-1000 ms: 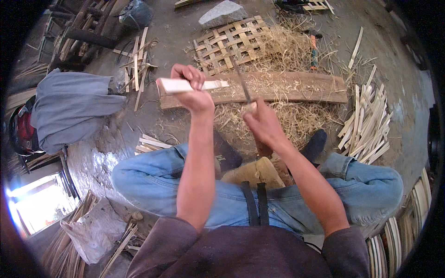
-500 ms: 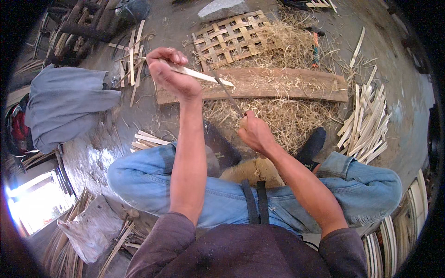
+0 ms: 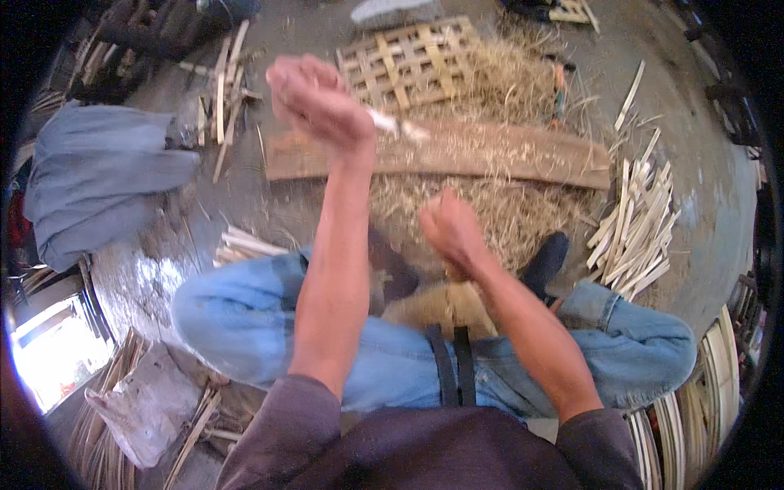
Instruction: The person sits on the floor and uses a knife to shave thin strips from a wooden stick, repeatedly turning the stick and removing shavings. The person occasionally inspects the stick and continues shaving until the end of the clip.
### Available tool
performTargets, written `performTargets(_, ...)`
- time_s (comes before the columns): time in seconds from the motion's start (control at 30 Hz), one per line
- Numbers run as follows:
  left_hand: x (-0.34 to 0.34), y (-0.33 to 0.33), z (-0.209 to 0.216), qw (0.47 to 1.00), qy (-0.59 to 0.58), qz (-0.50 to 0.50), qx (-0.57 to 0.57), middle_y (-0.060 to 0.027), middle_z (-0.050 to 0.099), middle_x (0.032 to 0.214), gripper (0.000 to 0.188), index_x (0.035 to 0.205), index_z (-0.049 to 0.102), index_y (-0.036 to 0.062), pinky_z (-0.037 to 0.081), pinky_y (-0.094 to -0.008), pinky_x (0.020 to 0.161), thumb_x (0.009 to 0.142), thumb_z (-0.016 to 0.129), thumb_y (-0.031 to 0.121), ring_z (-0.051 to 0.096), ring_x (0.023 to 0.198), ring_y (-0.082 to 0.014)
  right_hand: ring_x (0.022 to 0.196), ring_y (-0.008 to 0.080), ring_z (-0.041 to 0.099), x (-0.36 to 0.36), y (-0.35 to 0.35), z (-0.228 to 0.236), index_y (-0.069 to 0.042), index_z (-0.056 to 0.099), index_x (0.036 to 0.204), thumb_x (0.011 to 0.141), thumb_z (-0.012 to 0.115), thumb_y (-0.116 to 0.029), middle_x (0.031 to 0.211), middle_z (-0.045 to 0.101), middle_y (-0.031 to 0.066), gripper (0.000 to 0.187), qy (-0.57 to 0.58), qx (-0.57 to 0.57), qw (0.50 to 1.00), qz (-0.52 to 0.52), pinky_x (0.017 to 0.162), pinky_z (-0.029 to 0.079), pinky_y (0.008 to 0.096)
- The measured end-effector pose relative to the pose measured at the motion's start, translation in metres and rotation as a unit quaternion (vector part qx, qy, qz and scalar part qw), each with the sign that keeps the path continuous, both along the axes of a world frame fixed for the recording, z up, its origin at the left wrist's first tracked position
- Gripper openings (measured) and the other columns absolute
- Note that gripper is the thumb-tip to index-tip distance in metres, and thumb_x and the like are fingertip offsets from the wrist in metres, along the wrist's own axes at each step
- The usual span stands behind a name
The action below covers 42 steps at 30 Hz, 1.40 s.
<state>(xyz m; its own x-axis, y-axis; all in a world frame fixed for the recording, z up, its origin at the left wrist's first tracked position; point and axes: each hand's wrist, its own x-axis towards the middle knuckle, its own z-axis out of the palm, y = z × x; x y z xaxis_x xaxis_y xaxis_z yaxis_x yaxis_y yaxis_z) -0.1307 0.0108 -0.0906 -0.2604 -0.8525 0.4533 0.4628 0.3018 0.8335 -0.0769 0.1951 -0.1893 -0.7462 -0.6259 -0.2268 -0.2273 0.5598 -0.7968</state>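
My left hand [image 3: 320, 102], raised over the far left end of the board, is closed round a pale bamboo strip [image 3: 385, 122]. Only the strip's far part shows, pointing right above the wooden board [image 3: 523, 151]; motion smears it. Lower and to the right, my right hand [image 3: 452, 229] makes a fist above the shavings [image 3: 400, 196]. It grips a knife, whose thin blade showed clearly half a second ago; now the blade is too blurred to trace. The hands are well apart.
A woven strip panel [image 3: 408, 65] lies beyond the board beside curly shavings. Cut strips are heaped at right [image 3: 633, 220], with more at far left [image 3: 220, 90]. A grey cloth [image 3: 102, 180] hangs at left. My bent legs in jeans [image 3: 237, 318] frame the near side.
My left hand has risen slightly and turned, its fingers now curled into a fist. The strip has shifted with it and its visible part is shorter. The right hand stays nearly in place.
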Motion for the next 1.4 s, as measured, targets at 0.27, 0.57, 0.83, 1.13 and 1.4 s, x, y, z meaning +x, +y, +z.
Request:
performTargets(0.27,0.016,-0.003,-0.001,1.000,-0.003,0.009,-0.001,0.0038,0.026,0.057,0.049,0.068,0.027,0.0135,0.019,-0.0238,0.040,0.101,0.032,0.050,0.024,0.048,-0.0059,0.072,0.0428,0.063,0.009,0.021,0.011,0.002,0.049,0.104,0.086,0.057,-0.019,0.078,0.063,0.0240,0.029,0.011,0.060,0.996,0.058,0.065,0.051,0.0503)
performTargets(0.57,0.010,0.007,-0.006,0.993,-0.080,-0.019,-0.090,0.0035,0.027,0.058,0.048,0.067,0.029,0.0124,0.018,-0.0245,0.042,0.101,0.033,0.045,0.025,0.050,-0.0066,0.076,0.0441,0.063,0.016,0.008,-0.006,0.005,0.047,0.109,0.084,0.061,-0.015,0.073,0.061,0.0264,0.035,-0.037,0.097,0.992,0.067,0.066,0.050,0.0503)
performTargets(0.83,-0.008,0.020,0.002,0.996,-0.046,-0.027,-0.068,0.0028,0.027,0.057,0.048,0.067,0.028,0.0132,0.017,-0.0254,0.042,0.101,0.031,0.047,0.024,0.049,-0.0071,0.079,0.0460,0.061,0.016,0.017,0.010,0.007,0.058,0.090,0.088,0.052,-0.021,0.084,0.060,0.0295,0.028,-0.050,0.073,0.996,0.026,0.070,0.050,0.0528)
performTargets(1.13,0.002,0.011,0.003,0.990,-0.086,-0.014,-0.113,0.0031,0.023,0.055,0.052,0.066,0.023,0.0136,0.016,-0.0255,0.041,0.098,0.033,0.052,0.021,0.046,-0.0075,0.077,0.0444,0.064,0.032,0.017,-0.008,0.009,0.048,0.104,0.087,0.055,-0.020,0.081,0.063,0.0275,0.034,-0.054,0.037,0.997,0.028,0.068,0.051,0.0499)
performTargets(1.4,0.006,0.013,0.003,0.994,-0.082,-0.004,-0.075,0.0035,0.021,0.055,0.047,0.066,0.021,0.0158,0.016,-0.0253,0.042,0.100,0.030,0.047,0.020,0.047,-0.0074,0.077,0.0448,0.063,0.031,0.015,0.006,0.008,0.044,0.103,0.086,0.057,-0.019,0.080,0.063,0.0261,0.035,-0.104,0.016,0.994,0.000,0.069,0.049,0.0520)
